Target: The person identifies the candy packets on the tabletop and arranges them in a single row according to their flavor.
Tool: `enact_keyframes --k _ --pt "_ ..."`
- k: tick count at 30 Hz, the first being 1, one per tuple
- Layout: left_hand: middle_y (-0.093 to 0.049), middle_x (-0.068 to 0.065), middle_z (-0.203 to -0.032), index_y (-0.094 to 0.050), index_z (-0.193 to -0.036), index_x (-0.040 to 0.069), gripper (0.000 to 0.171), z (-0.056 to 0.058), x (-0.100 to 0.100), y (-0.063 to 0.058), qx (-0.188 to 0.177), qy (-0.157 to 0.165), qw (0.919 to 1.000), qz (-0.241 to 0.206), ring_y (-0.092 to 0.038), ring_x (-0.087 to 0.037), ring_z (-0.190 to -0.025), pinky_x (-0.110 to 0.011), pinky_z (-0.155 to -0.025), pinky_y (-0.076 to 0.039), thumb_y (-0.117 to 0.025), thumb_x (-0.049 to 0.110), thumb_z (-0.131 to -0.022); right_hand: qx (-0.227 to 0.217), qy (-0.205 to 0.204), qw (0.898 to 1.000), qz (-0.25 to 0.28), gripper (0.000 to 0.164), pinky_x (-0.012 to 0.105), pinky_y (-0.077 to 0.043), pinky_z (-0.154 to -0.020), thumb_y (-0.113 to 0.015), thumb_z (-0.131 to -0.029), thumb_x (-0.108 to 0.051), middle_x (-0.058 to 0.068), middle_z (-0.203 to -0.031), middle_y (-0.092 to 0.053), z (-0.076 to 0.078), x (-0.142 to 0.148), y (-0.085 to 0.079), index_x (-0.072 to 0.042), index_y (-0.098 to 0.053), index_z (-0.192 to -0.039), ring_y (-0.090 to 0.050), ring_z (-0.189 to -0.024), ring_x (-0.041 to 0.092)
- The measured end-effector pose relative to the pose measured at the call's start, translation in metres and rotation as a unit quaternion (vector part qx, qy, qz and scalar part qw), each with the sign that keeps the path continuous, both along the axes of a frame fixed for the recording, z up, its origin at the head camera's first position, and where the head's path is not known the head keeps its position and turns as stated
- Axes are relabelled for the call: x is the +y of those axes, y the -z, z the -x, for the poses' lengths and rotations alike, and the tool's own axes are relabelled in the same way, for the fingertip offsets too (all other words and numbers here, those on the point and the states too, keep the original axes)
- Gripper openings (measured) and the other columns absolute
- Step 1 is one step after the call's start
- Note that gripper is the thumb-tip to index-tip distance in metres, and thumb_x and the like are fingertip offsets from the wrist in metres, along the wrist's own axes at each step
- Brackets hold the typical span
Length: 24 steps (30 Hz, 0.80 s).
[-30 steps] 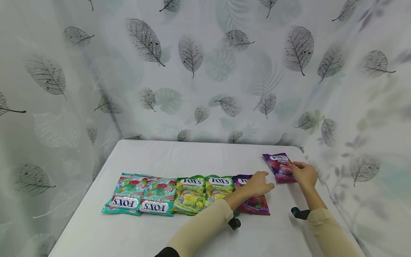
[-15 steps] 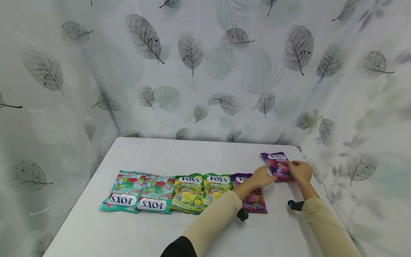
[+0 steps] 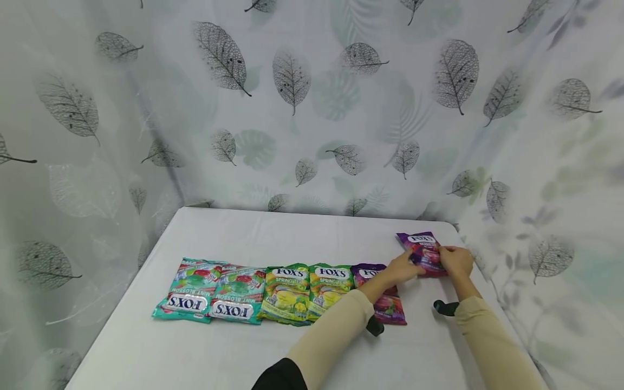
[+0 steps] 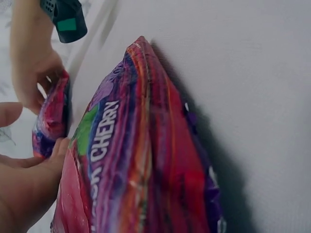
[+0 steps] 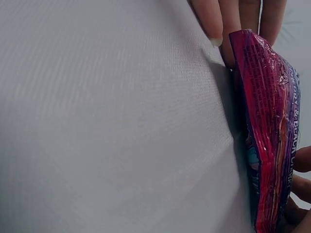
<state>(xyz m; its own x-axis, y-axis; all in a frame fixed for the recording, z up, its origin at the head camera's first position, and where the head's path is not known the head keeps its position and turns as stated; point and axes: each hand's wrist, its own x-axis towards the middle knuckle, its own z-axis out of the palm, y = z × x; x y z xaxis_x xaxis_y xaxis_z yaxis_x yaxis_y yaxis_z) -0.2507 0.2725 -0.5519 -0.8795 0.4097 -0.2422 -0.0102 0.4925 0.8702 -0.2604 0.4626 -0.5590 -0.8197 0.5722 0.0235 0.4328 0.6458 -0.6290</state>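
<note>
A purple Fox's candy bag [image 3: 425,252] lies tilted near the table's back right corner. My right hand [image 3: 457,261] grips its right side; in the right wrist view curled fingers [image 5: 302,187] hold its edge. At the bag's left edge is my left hand [image 3: 403,268], its fairly straight fingers [image 4: 53,158] touching the bag and the thumb [image 4: 8,114] looking apart from it. Another purple bag [image 3: 390,309], marked black cherry in the left wrist view, lies partly hidden under my left forearm.
To the left, in a row, lie two yellow-green Spring Tea bags [image 3: 286,295] and two teal Mint Blossom bags [image 3: 192,292], the teal ones upside down. A leaf-patterned curtain [image 3: 312,108] hangs behind the white table [image 3: 219,352].
My left hand has moved right, from above the row's last purple bag to the left edge of the tilted bag. The right hand keeps its hold, and the bag has barely moved.
</note>
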Motion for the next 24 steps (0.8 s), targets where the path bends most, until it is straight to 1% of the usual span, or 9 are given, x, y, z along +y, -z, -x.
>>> enact_keyframes --k 3,5,9,12,14,19,22,24 --pt "-0.051 -0.001 -0.157 -0.044 -0.16 0.019 0.076 -0.003 -0.005 -0.004 -0.006 0.001 0.9995 -0.03 -0.044 -0.019 -0.146 -0.036 -0.116 -0.039 -0.072 0.037 -0.092 0.011 0.005 1.0 0.007 0.045 0.059 -0.042 -0.101 -0.055 -0.101 -0.031 0.032 -0.131 -0.063 0.0 0.0 -0.001 0.004 -0.072 -0.123 -0.057 -0.121 0.051" --pt "-0.05 -0.003 -0.158 -0.044 -0.16 0.016 0.075 -0.005 -0.01 -0.007 -0.011 0.003 0.9987 -0.05 -0.045 -0.021 -0.146 -0.037 -0.117 -0.039 -0.071 0.037 -0.093 0.023 0.008 1.0 0.007 0.043 0.059 -0.042 -0.1 -0.056 -0.1 -0.03 0.032 -0.129 -0.065 0.0 0.0 0.0 0.004 -0.074 -0.119 -0.058 -0.119 0.051" --pt "-0.051 -0.009 -0.157 -0.042 -0.16 0.011 0.074 -0.009 -0.016 -0.013 -0.04 0.009 0.9939 -0.103 -0.059 -0.027 -0.133 -0.039 -0.112 -0.046 -0.069 0.032 -0.095 0.034 0.017 0.999 0.015 0.04 0.057 -0.042 -0.102 -0.058 -0.099 -0.028 0.031 -0.129 -0.065 0.0 0.003 0.001 0.003 -0.075 -0.118 -0.058 -0.121 0.05" --pt "-0.051 -0.014 -0.156 -0.04 -0.16 0.007 0.074 -0.011 -0.018 -0.016 -0.069 0.009 0.9878 -0.139 -0.066 -0.031 -0.124 -0.04 -0.108 -0.05 -0.069 0.026 -0.095 0.033 0.025 0.999 0.028 0.039 0.056 -0.042 -0.105 -0.059 -0.099 -0.028 0.031 -0.132 -0.064 0.0 0.004 0.0 0.003 -0.075 -0.118 -0.057 -0.125 0.05" --pt "-0.051 -0.016 -0.156 -0.04 -0.16 0.006 0.073 -0.011 -0.018 -0.016 -0.079 0.005 0.9854 -0.15 -0.065 -0.031 -0.125 -0.039 -0.107 -0.051 -0.069 0.024 -0.095 0.029 0.032 0.999 0.032 0.038 0.057 -0.041 -0.105 -0.06 -0.1 -0.028 0.032 -0.132 -0.063 0.0 0.004 -0.002 0.002 -0.076 -0.117 -0.055 -0.125 0.051" --pt "-0.052 -0.015 -0.155 -0.042 -0.159 0.006 0.071 -0.01 -0.017 -0.014 -0.087 -0.005 0.984 -0.155 -0.065 -0.029 -0.125 -0.037 -0.105 -0.052 -0.07 0.025 -0.096 0.034 0.042 0.998 0.041 0.037 0.058 -0.04 -0.103 -0.063 -0.099 -0.029 0.032 -0.133 -0.062 0.001 0.004 -0.005 0.001 -0.076 -0.116 -0.054 -0.125 0.052" --pt "-0.053 -0.015 -0.155 -0.042 -0.158 0.006 0.07 -0.008 -0.016 -0.012 -0.098 -0.009 0.9802 -0.172 -0.065 -0.029 -0.126 -0.038 -0.106 -0.051 -0.07 0.024 -0.097 0.042 0.04 0.997 0.044 0.035 0.056 -0.04 -0.105 -0.064 -0.098 -0.027 0.032 -0.133 -0.062 0.0 0.003 -0.007 0.001 -0.077 -0.115 -0.054 -0.125 0.051" --pt "-0.052 -0.015 -0.155 -0.042 -0.158 0.005 0.07 -0.007 -0.016 -0.011 -0.107 -0.011 0.977 -0.184 -0.064 -0.029 -0.128 -0.04 -0.107 -0.05 -0.071 0.023 -0.097 0.04 0.04 0.997 0.047 0.036 0.056 -0.039 -0.107 -0.064 -0.098 -0.028 0.033 -0.134 -0.062 0.0 0.003 -0.008 0.001 -0.077 -0.115 -0.053 -0.126 0.052"
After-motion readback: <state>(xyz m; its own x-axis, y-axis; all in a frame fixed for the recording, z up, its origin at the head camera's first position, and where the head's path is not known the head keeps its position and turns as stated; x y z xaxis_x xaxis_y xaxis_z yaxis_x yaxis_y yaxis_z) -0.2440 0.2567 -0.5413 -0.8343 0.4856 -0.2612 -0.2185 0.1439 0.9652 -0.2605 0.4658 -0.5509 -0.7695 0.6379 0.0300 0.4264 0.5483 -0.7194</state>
